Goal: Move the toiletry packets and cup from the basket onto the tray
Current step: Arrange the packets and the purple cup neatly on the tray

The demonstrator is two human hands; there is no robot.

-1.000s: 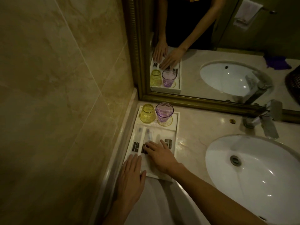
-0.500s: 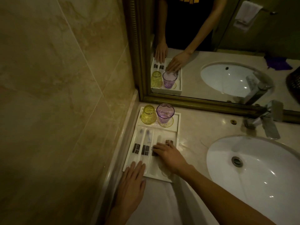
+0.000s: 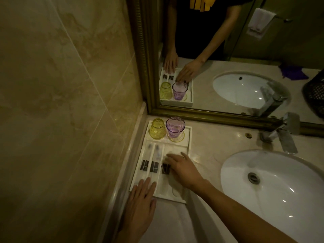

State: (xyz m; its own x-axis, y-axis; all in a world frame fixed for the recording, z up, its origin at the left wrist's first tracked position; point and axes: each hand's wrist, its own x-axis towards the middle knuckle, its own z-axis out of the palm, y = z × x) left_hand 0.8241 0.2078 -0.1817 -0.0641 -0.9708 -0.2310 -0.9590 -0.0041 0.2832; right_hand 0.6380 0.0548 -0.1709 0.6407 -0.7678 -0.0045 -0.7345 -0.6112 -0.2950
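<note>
**White tray in the counter corner, both hands on it**

Marble counter (image 3: 210, 142), dim light. Left hand (image 3: 140, 204) lies flat at the near edge of the tray (image 3: 188, 137), palm down, fingers straight and close together, tips resting on the tray's near left part. Holding nothing.

Right hand (image 3: 184, 169) reaches in from the right, palm down, fingers loosely spread over the tray's right compartment. Fingertips sit on a clear packet (image 3: 165, 168) with a dark label; whether it's pinched or just pressed down, can't tell.

Left of that, two long clear packets (image 3: 149, 155) lie side by side in narrow slots, dark labels toward the near end.

Far section of the tray: yellow cup (image 3: 157, 128) upside down, purple cup (image 3: 174, 127) upright just beside it on the right, on a yellow coaster.

Sink (image 3: 273, 186) well to the right, tap (image 3: 284, 135) behind it. Mirror (image 3: 228, 50) along the back wall; dark woven basket (image 3: 314, 95) shows at its right edge, as a reflection only.
</note>
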